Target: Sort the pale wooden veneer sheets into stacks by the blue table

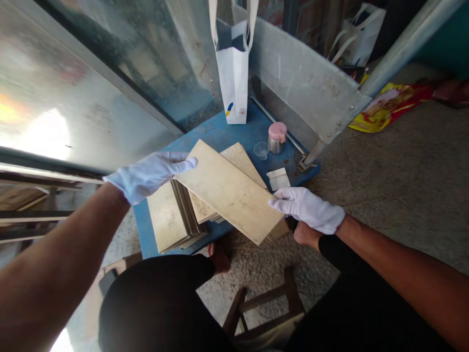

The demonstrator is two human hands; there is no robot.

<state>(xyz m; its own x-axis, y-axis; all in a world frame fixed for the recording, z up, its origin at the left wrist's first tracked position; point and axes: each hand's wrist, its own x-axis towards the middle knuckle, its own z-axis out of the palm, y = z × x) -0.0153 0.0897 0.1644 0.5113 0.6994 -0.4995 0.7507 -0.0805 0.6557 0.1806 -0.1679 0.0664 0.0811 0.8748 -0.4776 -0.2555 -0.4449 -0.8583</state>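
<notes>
Head view: likely wooden board [229,191] between gloved fingers [186,165].

The pale stacked boards [166,217] on the blue table [223,129] are partly hidden by a held board [229,190], and their number cannot be told. The fingers of the left hand [150,176] and the right hand [306,210] are concealed by white gloves. The handles of a white paper bag [232,73] are cut off by the upper edge, and a second bag [361,36] is partly hidden behind a metal panel [308,73]. The print on a yellow-and-red packet [388,107] is too blurred to be read. Whatever lies beyond the glass pane [91,83] is obscured by glare.
</notes>
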